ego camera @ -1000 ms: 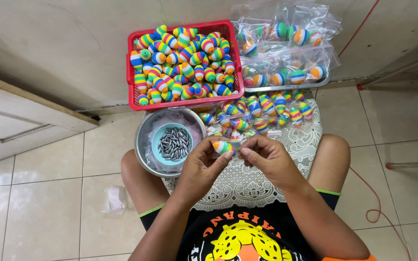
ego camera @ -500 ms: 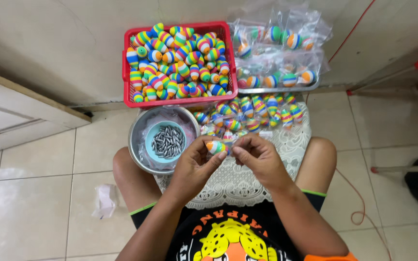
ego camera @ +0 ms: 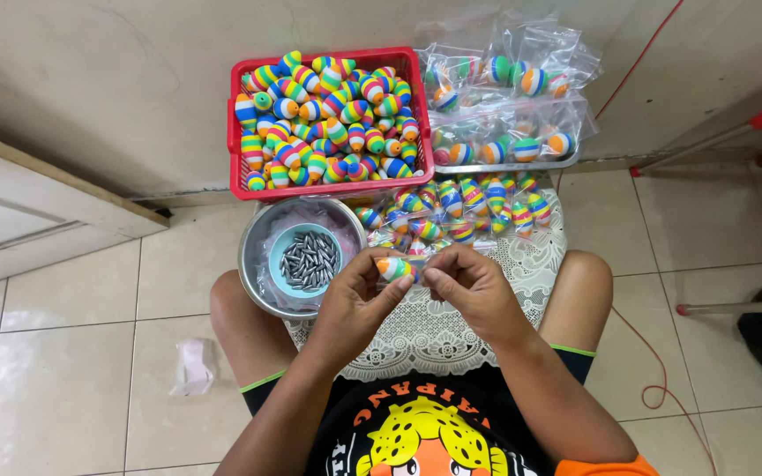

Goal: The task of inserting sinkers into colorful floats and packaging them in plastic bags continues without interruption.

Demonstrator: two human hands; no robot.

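Far left, near floor: crumpled scrap of white paper (ego camera: 192,367) on beige tile, well apart from everything else. Left of centre: round metal bowl (ego camera: 253,264) lined with clear plastic, holding a small light-blue dish (ego camera: 280,251) filled with grey bullet-shaped metal weights (ego camera: 310,261). Far, behind bowl and against the wall: red plastic basket (ego camera: 234,150) heaped with rainbow-striped egg-shaped floats (ego camera: 328,115), loose and unbagged. Centre, over a white lace cloth (ego camera: 434,339) spread across the lap: left hand (ego camera: 354,304) and right hand (ego camera: 472,286), fingertips of both pinched narrow around a single striped float (ego camera: 394,267), held level between the two hands, just near of the bowl's right rim. Held float, by appearance: light, probably foam or soft plastic, smooth and rounded, likely to slip if squeezed at the tapering ends; best taken across the broad middle band, with light pressure only; not fragile in look. Far edge of lace cloth: row of striped floats in small clear bags (ego camera: 460,207), lying close together. Far right, beyond the cloth: flat metal tray (ego camera: 504,166) piled with larger clear plastic packets (ego camera: 522,79), each showing several striped floats inside; exact count per packet not readable. Right margin: red cord (ego camera: 654,361) trailing over the tile, red stool leg (ego camera: 751,123) at the far corner.
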